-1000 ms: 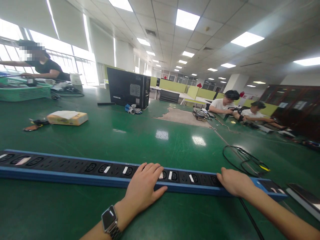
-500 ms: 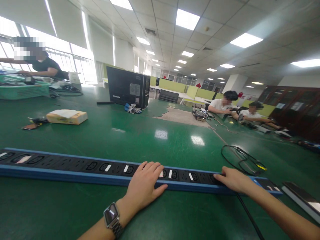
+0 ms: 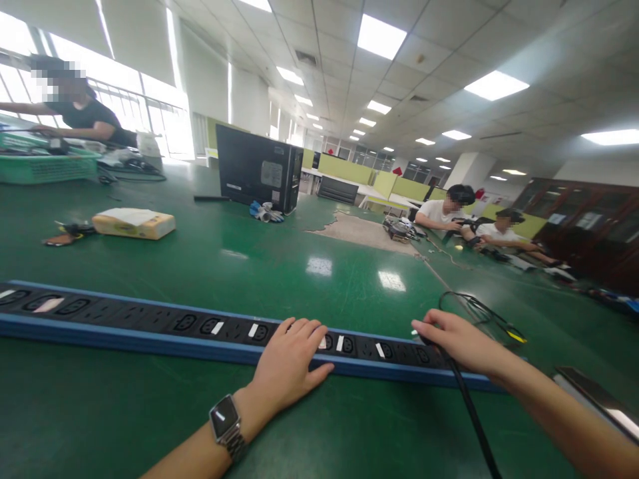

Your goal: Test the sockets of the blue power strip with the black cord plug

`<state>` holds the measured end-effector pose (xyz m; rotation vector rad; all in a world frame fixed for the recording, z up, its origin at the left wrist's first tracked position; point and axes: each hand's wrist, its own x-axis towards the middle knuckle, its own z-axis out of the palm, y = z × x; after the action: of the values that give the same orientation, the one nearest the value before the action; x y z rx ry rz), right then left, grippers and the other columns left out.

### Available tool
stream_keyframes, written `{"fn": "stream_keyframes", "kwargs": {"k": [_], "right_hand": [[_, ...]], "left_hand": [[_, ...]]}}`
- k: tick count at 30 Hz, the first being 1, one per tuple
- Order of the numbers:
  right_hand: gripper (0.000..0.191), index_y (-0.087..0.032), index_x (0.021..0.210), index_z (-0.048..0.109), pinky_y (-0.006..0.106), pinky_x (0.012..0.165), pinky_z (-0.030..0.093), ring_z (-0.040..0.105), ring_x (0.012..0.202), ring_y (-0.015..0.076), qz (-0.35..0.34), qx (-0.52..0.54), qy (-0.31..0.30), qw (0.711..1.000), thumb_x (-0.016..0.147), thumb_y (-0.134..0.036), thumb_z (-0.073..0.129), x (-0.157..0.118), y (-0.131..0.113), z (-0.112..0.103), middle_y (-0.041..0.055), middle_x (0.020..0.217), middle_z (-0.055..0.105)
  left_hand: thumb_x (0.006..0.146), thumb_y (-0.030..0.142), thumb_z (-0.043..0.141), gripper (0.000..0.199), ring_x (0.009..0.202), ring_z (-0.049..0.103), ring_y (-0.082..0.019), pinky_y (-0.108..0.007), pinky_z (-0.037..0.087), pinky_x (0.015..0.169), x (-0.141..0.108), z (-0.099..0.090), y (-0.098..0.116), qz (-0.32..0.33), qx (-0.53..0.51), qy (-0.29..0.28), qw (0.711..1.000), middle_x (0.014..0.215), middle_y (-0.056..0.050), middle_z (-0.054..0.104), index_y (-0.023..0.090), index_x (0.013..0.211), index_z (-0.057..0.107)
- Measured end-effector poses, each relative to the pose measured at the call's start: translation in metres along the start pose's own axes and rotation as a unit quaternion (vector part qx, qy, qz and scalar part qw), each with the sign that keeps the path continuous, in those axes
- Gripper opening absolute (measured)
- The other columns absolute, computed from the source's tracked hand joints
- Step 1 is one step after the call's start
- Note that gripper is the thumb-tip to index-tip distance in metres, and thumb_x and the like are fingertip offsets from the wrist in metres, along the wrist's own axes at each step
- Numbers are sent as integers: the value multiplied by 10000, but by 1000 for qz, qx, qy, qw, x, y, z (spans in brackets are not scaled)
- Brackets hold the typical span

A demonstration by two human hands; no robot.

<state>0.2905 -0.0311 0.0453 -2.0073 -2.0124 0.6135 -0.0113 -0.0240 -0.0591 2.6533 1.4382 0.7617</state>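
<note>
Black cable point(image 3: 472, 412) gripped in the closed right hand point(image 3: 462, 339), at 4 o'clock, above the strip's near-right stretch. Trails off toward 5 o'clock. End hidden by the fingers; impossible to tell whether plug-tipped or bare. Left hand point(image 3: 292, 356) at 6 o'clock: fingers spread, draped across the power strip point(image 3: 144, 332), apparently steadying. Watch point(image 3: 224, 419) on that wrist. Power strip flat on the green table point(image 3: 299, 286), running from 9 o'clock to about 4 o'clock.

Progress, as judged: strip laid out, cable in hand, white labels point(image 3: 339, 343) at several sockets point(image 3: 186, 323). No plug seated in any socket in plain sight; beneath the hands, not verifiable. Outstanding: cable not visibly settled anywhere. Not certifiable as finished.

Beyond: coiled cable point(image 3: 482, 307) with yellow tag point(image 3: 516, 337) between 3 and 4 o'clock; tissue pack point(image 3: 134, 226) at 9; computer case point(image 3: 249, 166) at 10, gloves point(image 3: 266, 212) just beside its base; green basket point(image 3: 50, 169) between 9 and 10.
</note>
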Motion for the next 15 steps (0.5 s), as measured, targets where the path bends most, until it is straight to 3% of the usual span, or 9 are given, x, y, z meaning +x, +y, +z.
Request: {"fn": "stream_keyframes", "kwargs": {"k": [5, 10, 15], "right_hand": [[414, -201, 749, 512, 229, 425, 277, 382, 402, 85, 25, 14, -85, 996, 845, -598, 440, 11, -42, 38, -65, 527, 449], [396, -168, 697, 566, 226, 493, 303, 499, 551, 113, -1, -55, -99, 994, 852, -520, 474, 32, -47, 60, 4, 612, 575], [403, -152, 751, 611, 246, 538, 331, 576, 657, 160, -18, -116, -102, 988, 851, -515, 466, 38, -49, 59, 66, 746, 678]], "left_hand": [[794, 476, 595, 502, 1173, 511, -267, -475, 306, 1074, 0, 1, 0, 4, 1, 3, 1000, 1266, -63, 602, 228, 1227, 544], [790, 476, 601, 498, 1174, 502, -267, -474, 304, 1075, 0, 2, -1, -1, -1, -1, 1000, 1265, -55, 596, 238, 1224, 540], [797, 483, 590, 493, 1176, 494, -270, -479, 297, 1075, -1, 1, 1, -3, -4, -8, 1000, 1269, -59, 589, 233, 1219, 536]]}}
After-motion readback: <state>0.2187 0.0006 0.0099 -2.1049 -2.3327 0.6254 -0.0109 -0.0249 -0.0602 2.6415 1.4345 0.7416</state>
